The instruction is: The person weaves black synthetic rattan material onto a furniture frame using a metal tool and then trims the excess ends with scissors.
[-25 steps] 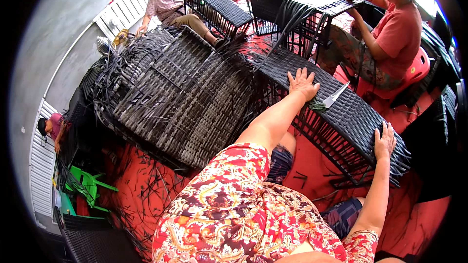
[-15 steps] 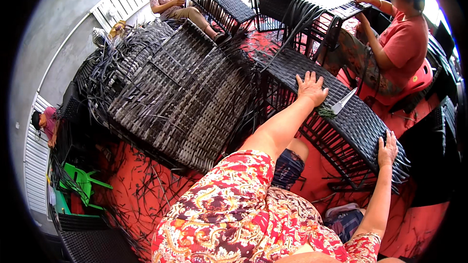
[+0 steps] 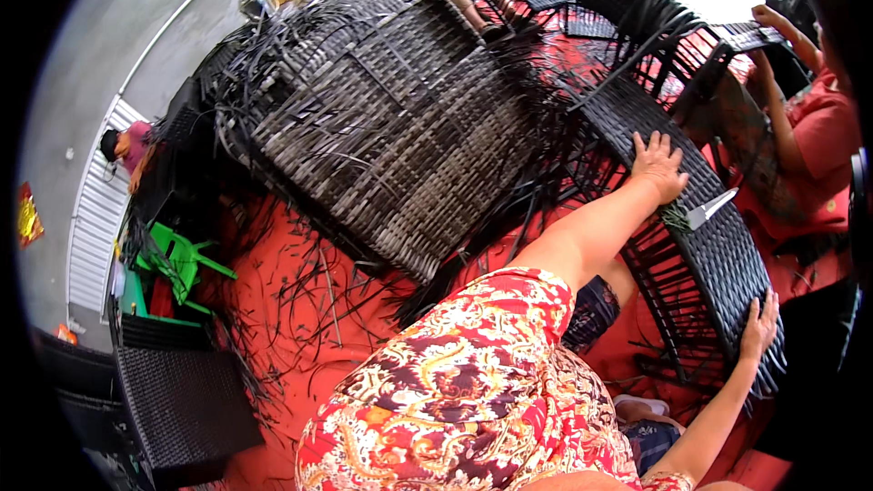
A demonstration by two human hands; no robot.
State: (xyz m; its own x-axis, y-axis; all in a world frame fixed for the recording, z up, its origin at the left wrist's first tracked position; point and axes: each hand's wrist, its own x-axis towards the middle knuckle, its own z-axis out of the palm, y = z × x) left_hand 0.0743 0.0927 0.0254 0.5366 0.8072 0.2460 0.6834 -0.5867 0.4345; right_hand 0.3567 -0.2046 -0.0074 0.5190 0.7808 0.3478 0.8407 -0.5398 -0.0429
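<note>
A long black woven wicker frame (image 3: 727, 245) slants across the right side, with a barred underside. My left hand (image 3: 659, 166) lies on its woven top, fingers spread and holding nothing. At the near end my right hand (image 3: 759, 327) rests along the outer edge, fingers stretched out. Loose strip ends stick out close to it. Between the hands a pointed metal blade (image 3: 712, 209) with a green-wrapped part (image 3: 675, 216) lies on the weave. Neither hand grips it.
A big grey-brown woven panel (image 3: 400, 136) with loose strips stands left of my arm. Strip scraps litter the red floor (image 3: 291, 300). A green plastic chair (image 3: 182, 259) and black woven pieces (image 3: 186, 400) are at left. A co-worker in red (image 3: 823, 118) sits at right; others sit farther off.
The view has swung left, so the scene sits farther right and more of the left wall shows. Both hands stay on the woven frame, and the blade still lies between them.
</note>
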